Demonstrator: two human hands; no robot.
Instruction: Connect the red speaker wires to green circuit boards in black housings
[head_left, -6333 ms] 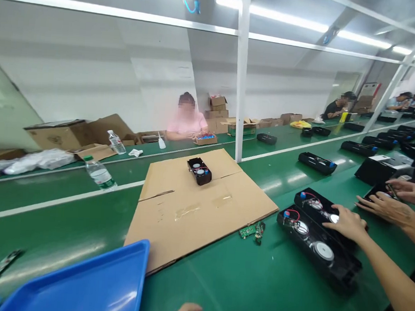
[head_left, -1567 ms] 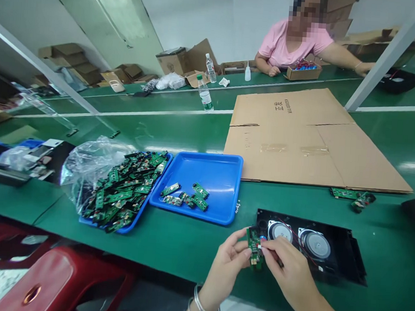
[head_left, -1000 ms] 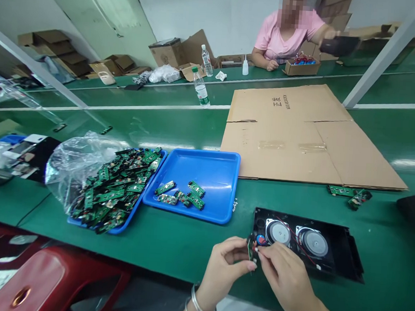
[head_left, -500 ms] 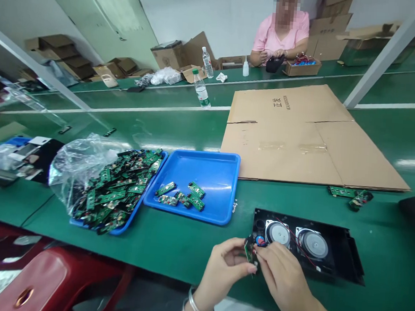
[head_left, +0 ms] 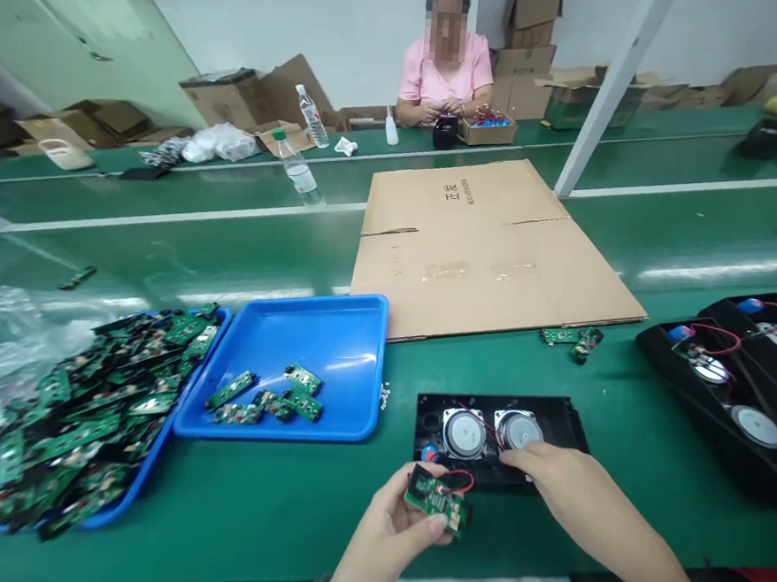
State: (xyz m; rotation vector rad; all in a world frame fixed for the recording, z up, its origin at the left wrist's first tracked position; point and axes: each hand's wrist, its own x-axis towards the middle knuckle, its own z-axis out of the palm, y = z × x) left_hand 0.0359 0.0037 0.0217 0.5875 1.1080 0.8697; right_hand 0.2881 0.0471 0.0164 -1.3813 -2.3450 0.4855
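Note:
My left hand [head_left: 389, 530] grips a small green circuit board [head_left: 437, 500] by its edges, in front of the speaker panel. A red wire [head_left: 463, 482] loops from the board towards a blue cylindrical part [head_left: 430, 453] at the panel's near left corner. The black speaker panel [head_left: 562, 418] lies on the bench with two round speakers, the left speaker [head_left: 464, 434] and the right speaker [head_left: 518, 429], facing up. At the near edge of the right one, my right hand [head_left: 552, 475] has its fingers pinched at a thin speaker wire; the fingertips partly hide it.
A blue tray [head_left: 320, 322] holds several circuit boards. Left of it is a heaped pile of boards [head_left: 107, 404] with clear plastic. Flattened cardboard [head_left: 485, 236] lies behind; two boards [head_left: 568, 339] sit by its edge. Black speaker housings [head_left: 694, 392] stand right. A person [head_left: 446, 82] works opposite.
My right hand has left the circuit board and moved right to the speaker wire. My left hand still holds the board, turned more face-up. The view has swung right.

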